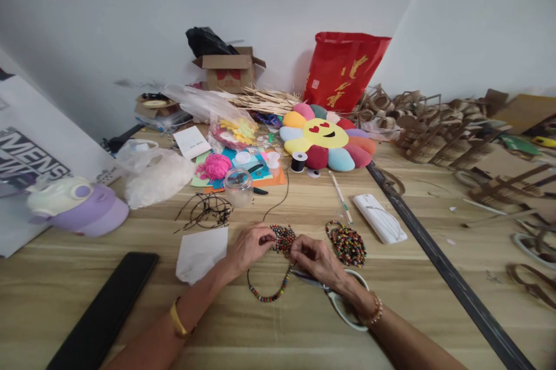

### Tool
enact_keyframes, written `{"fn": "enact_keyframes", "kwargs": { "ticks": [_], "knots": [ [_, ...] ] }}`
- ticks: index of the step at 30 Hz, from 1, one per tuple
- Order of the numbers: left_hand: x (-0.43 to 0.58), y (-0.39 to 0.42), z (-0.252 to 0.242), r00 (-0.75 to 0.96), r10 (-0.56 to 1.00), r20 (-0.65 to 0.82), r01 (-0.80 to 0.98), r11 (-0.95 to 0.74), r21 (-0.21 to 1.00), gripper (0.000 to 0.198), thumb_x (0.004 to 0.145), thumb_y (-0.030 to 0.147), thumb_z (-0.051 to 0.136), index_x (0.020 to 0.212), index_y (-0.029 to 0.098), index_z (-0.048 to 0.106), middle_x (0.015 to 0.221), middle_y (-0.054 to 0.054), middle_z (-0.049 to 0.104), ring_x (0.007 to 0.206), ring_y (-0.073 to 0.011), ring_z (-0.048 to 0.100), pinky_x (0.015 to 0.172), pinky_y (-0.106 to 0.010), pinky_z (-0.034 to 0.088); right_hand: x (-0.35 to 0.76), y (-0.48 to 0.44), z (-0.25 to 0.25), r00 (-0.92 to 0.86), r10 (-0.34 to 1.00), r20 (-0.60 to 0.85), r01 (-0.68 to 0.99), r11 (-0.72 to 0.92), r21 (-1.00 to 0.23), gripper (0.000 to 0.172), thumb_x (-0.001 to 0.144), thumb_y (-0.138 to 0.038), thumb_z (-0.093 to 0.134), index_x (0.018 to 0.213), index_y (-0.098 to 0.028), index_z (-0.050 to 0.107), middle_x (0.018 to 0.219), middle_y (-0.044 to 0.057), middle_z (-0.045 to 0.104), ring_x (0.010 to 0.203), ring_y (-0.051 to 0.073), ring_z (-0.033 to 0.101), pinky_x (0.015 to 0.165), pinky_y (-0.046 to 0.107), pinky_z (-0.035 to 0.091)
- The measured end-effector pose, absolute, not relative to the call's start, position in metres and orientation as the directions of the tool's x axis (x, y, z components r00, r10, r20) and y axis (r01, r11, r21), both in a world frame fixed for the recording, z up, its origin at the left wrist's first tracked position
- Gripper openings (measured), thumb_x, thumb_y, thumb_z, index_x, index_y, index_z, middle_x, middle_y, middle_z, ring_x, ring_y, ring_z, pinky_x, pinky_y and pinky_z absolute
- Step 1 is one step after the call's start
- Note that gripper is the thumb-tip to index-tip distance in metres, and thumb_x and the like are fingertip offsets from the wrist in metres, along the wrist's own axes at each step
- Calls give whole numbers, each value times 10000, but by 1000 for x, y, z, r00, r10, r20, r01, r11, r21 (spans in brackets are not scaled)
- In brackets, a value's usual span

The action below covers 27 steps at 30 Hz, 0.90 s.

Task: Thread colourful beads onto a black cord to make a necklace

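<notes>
My left hand (252, 245) pinches the edge of a small woven patch of multicoloured beads (284, 238) on the wooden table (417, 300). My right hand (313, 257) is closed too, its fingers pinched at the patch's lower right, where a beaded strand (271, 295) curves away toward me on a black cord. White-handled scissors (343, 300) lie under my right wrist. A second, larger beaded piece (347, 244) lies just right of my hands. A black thread runs from the patch up to a black spool (298, 161).
A white paper (200, 253) and a black tablet (108, 306) lie to the left. A tangle of black cord (206, 211), a clear jar (238, 186), pink yarn (215, 166) and a flower cushion (325, 139) sit behind. A white packet (379, 218) and a dark metal strip (447, 274) lie to the right.
</notes>
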<state>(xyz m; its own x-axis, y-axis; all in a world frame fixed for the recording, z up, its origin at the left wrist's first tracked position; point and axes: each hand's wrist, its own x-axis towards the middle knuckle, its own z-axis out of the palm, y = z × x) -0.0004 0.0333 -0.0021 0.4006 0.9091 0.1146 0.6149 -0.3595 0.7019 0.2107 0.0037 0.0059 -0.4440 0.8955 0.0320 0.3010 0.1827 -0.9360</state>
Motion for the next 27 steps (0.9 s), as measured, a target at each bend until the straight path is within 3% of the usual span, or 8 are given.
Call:
{"fn": "enact_keyframes", "kwargs": {
  "ticks": [4,10,15,18,27],
  "knots": [
    [0,34,-2,448,885,125,634,-413,654,101,815,207,617,819,187,716,835,-34,676,754,-155,613,720,-248,454,210,3,3,-455,891,0,294,150,-944,277,864,-402,537,752,-149,536,600,-41,452,530,80,356,484,193,283],
    [1,33,0,433,890,144,603,-404,688,99,810,200,619,783,180,712,815,-38,681,744,-158,607,737,-262,454,210,3,5,-457,889,2,311,162,-937,284,860,-410,545,750,-148,545,601,-33,466,528,84,362,478,195,291],
    [1,33,3,290,953,87,427,-210,880,88,773,206,626,746,143,681,742,-41,687,701,-151,611,667,-242,468,210,3,6,-456,890,2,325,168,-931,251,852,-373,555,749,-145,556,601,-31,470,537,85,368,479,191,295],
    [-2,34,3,315,949,-14,254,-70,965,122,736,245,657,739,123,656,712,-39,683,665,-140,610,640,-235,471,210,4,5,-469,883,3,320,173,-932,220,842,-339,562,743,-142,569,612,-24,497,548,89,391,491,192,309],
    [-10,34,1,476,863,-167,113,128,985,292,627,343,782,743,107,658,725,-55,708,671,-144,648,667,-255,494,211,5,3,-517,855,36,281,209,-937,174,844,-281,550,763,-135,598,623,-23,495,558,91,393,512,199,303]
  ]
}}
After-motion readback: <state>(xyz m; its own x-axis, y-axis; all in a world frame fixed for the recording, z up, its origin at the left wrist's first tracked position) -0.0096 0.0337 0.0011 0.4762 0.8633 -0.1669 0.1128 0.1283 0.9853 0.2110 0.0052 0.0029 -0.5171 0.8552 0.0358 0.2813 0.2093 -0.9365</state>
